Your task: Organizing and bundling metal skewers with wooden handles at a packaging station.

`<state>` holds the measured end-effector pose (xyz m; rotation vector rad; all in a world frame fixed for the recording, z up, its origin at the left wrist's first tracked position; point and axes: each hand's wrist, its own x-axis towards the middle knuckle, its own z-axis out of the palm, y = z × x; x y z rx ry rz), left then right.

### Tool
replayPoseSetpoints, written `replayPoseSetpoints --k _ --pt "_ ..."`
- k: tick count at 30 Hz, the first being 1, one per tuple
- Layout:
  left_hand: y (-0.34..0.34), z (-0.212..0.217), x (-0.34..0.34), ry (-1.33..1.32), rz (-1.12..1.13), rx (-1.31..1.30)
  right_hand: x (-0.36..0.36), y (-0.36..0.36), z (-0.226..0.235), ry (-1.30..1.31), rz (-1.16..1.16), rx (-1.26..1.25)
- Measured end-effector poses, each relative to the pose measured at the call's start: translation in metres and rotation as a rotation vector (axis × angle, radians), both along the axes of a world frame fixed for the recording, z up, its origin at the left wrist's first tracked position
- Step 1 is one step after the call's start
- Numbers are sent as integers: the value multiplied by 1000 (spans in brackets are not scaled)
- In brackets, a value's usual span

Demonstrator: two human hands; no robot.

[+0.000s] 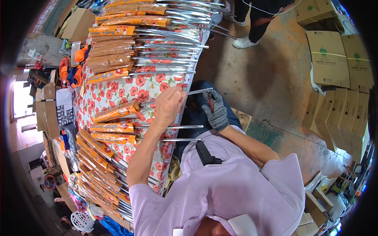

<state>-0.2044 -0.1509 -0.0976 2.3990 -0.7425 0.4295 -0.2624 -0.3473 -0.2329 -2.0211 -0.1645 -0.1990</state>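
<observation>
My bare left hand (169, 105) is wrapped round the shiny metal rod of a stick-like item (199, 92). At its far left end is a brown head sleeved in clear plastic with an orange label (115, 113), lying over the table. My right hand (217, 114), in a grey knitted glove, is closed on a small red-handled tool (211, 104), its kind partly hidden by the fingers. Tool and fingertips are close to the rod's right end; I cannot tell if they touch it. Two similar sticks (169, 127) lie just nearer to me.
The table wears a white cloth with red flowers (159, 83). More wrapped sticks (112, 61) lie in rows at its far end, others (98, 177) pile up nearer. Another person's legs and white shoe (245, 43) stand beyond. Cardboard boxes (327, 59) are stacked on the right.
</observation>
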Motion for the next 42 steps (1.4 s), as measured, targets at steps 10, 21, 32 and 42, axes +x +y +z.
replayPoseSetpoints --k 10,21,32,42 --pt "0 4 0 62 -31 23 -2 2 0 -12 -10 -21" --pt "-1 0 -3 106 -12 -27 -3 2 2 -43 -13 -45" --pt "-1 2 -5 146 9 -17 -4 1 20 360 43 263" --pt "35 44 -39 873 25 131 -40 -77 14 26 74 -145"
